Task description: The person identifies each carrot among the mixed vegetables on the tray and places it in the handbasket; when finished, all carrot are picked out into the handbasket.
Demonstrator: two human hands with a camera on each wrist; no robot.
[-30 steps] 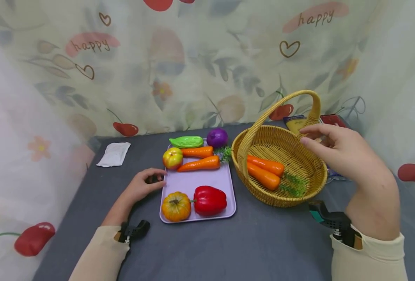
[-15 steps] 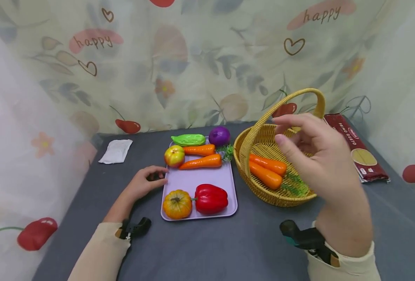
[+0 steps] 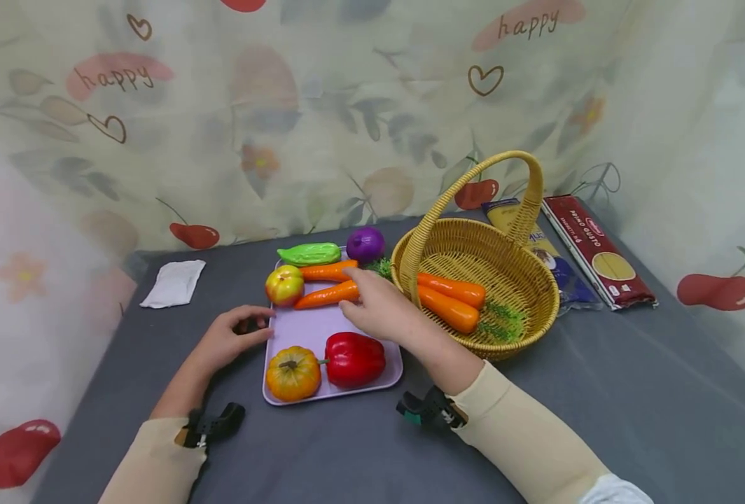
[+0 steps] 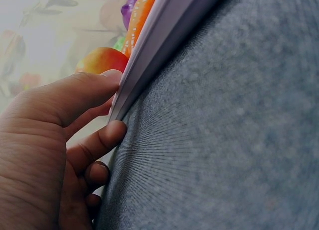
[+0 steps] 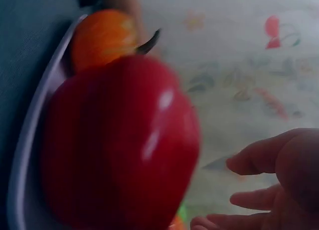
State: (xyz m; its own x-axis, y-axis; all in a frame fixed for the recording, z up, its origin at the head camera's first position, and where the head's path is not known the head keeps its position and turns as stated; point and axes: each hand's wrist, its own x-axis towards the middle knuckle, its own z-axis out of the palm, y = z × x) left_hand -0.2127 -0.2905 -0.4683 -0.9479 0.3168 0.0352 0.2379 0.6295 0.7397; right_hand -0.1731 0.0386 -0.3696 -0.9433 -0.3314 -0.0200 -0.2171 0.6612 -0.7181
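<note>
From the head view, I saw the left hand [image 3: 229, 341] beside a shallow lilac rectangular tray [image 3: 306, 327], its thumb and forefinger spread and their tips at the left rim, perhaps to steady it. The right hand [image 3: 379, 306] reached over the tray's right side, thumb and fingers apart, above two glossy orange tapered carrots [image 3: 325, 295]. They lay side by side on the tray near a round red-and-yellow fruit [image 3: 285, 285]; whether a fingertip touched them I couldn't tell. A ribbed orange pumpkin [image 3: 293, 374] and a shiny red bell pepper [image 3: 355, 359] sat at the near end, where the raised rim would likely stop them rolling. Just beside the tray, presumably for easy reach, stood a golden wicker basket [image 3: 507, 255] with two more green-topped orange carrots [image 3: 449, 309] inside.

In the left wrist view, the fingertips met the tray's edge, seemingly a light touch rather than a grip.

In the right wrist view, thumb and fingers were parted with nothing between them, the red pepper looming nearby.
</note>
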